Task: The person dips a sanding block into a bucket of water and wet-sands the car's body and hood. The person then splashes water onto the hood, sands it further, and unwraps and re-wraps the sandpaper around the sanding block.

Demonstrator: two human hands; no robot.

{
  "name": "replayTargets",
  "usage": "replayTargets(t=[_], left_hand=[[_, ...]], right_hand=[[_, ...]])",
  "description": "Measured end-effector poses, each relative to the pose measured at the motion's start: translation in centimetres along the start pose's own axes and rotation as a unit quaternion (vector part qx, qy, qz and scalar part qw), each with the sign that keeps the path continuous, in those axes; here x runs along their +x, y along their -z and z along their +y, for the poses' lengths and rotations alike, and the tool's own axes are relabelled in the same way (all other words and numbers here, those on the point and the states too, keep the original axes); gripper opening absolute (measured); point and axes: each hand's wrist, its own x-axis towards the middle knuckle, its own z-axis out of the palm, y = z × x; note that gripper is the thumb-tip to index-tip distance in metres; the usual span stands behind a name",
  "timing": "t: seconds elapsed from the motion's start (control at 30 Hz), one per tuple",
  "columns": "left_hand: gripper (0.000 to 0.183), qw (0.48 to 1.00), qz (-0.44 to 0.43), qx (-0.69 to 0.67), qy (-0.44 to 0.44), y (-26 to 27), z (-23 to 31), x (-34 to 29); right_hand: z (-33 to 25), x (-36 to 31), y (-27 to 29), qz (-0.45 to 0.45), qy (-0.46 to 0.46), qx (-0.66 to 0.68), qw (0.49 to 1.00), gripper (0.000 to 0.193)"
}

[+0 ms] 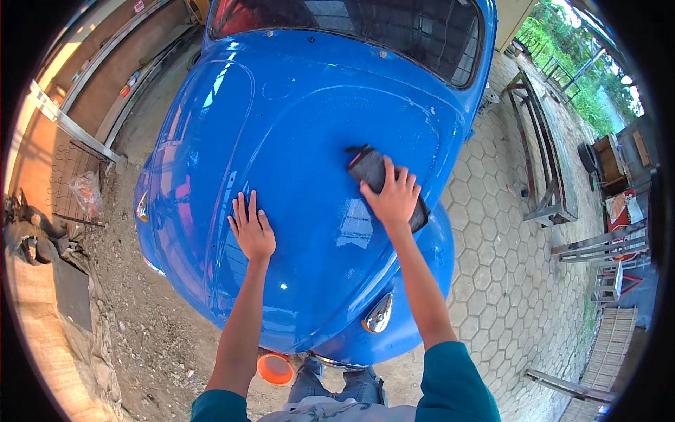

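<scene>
A glossy blue car hood (299, 183) with rounded edges fills the middle of the view. My left hand (252, 226) lies flat on it, fingers spread, near the raised centre line. To the right, my right hand (395, 193) grips a dark grey oblong block (367, 169) with a small red patch, pressed against the paint. The block looks like a sanding block, but its underside is hidden. Whitish spots dot the paint beyond it. A chrome-rimmed lamp (378, 314) sits on the fender below my right forearm.
An orange bucket (275, 369) stands on the ground by my legs. On the right, a long wooden bench (538, 148) runs along hexagonal paving (492, 232). Rough dirt, a clear plastic bag (86, 191) and draped sacking (35, 316) are at the left. The windshield (351, 28) rises beyond the hood.
</scene>
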Motion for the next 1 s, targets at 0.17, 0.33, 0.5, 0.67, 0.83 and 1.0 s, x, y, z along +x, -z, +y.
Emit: replayTargets(t=[0.17,0.33,0.5,0.67,0.83,1.0], left_hand=[[0.049,1.0,-0.01,0.006,0.0,0.2,-0.2,-0.8],[0.048,1.0,-0.021,-0.003,0.011,1.6,-0.2,-1.3],[0.048,1.0,-0.023,-0.003,0.018,1.6,0.5,-1.6],[0.047,1.0,-0.016,-0.007,0.011,1.2,1.0,-0.9],[0.047,1.0,-0.004,-0.007,0.005,0.8,0.4,0.1],[0.048,1.0,-0.008,-0.009,0.006,0.6,0.6,-0.4]], right_hand=[[0.1,-1.0,0.4,-0.007,0.027,-0.003,1.0,0.076],[2.7,6.9,-1.7,-0.018,-0.016,-0.024,0.999,0.079],[5.8,16.3,-4.8,-0.002,-0.085,-0.065,0.994,0.08],[4.2,18.0,-5.6,-0.008,-0.118,-0.081,0.99,0.079],[0.3,11.7,-3.6,-0.004,0.042,-0.01,0.999,0.077],[-3.3,0.6,-0.4,-0.014,0.12,0.048,0.992,0.077]])
